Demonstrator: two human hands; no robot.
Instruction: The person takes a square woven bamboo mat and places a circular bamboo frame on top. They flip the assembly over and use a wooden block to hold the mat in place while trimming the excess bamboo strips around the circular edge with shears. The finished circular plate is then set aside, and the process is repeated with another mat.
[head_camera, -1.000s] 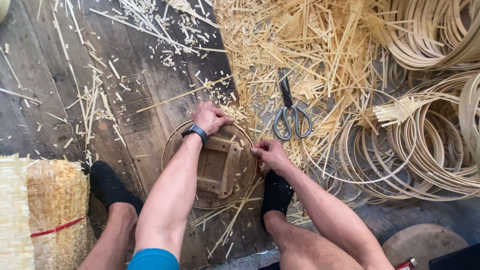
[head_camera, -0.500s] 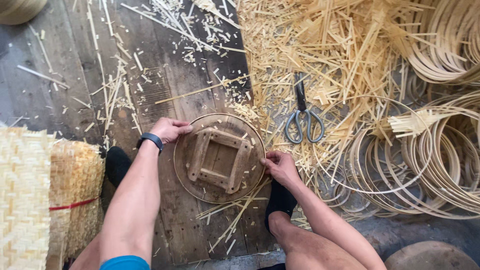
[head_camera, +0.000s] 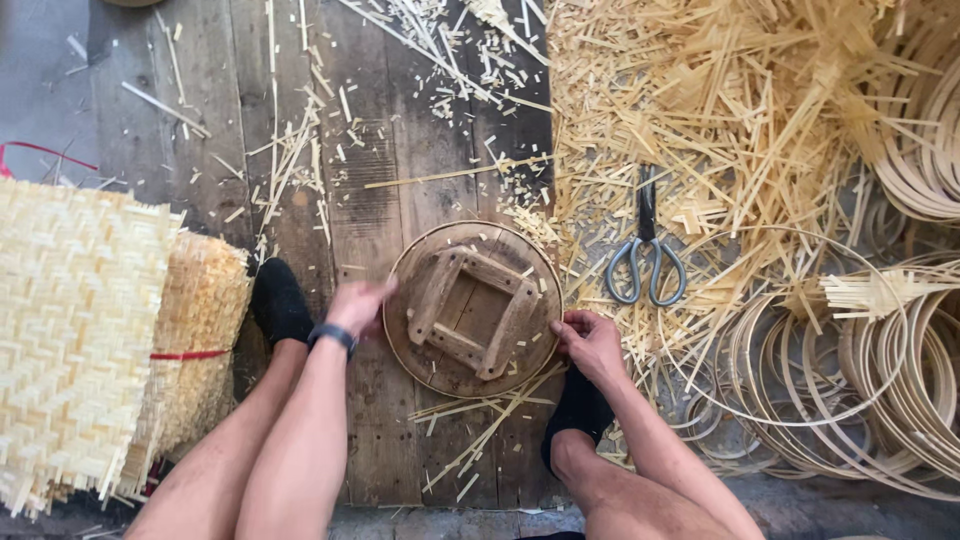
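Hidden or unclear: the left hand (head_camera: 358, 303) is motion-blurred, so whether its fingers are spread or curled cannot be told; it lies against the left rim of the round wooden disc (head_camera: 473, 308). The coils of bamboo hoops (head_camera: 880, 380) run off the right edge of the view. The woven mats (head_camera: 75, 330) are cut off at the left edge. Both legs leave the view at the bottom. The heap of bamboo offcuts (head_camera: 740, 110) covers the floor boards beneath it.

Change from half a second ago: the left hand has drawn in from above the disc's upper left to its left rim; the right hand remains at the right rim; the disc sits in the same place with its frame turned slightly.

Items:
- Disc: round, weathered brown wood, thin pale hoop around its rim, square frame of four wooden bars on its face. Lies flat on the plank floor (head_camera: 390, 180), between the two black-shod feet.
- Right hand (head_camera: 590, 345): fingers curled together, pinching the hoop at the disc's right rim.
- Scissors (head_camera: 648, 250): dark blades, grey loop handles, lying shut among the offcuts, just right of the disc.
- Mats: pale yellow herringbone weave, stacked, with a red band.
- Black wristband (head_camera: 332, 336) on the left wrist.
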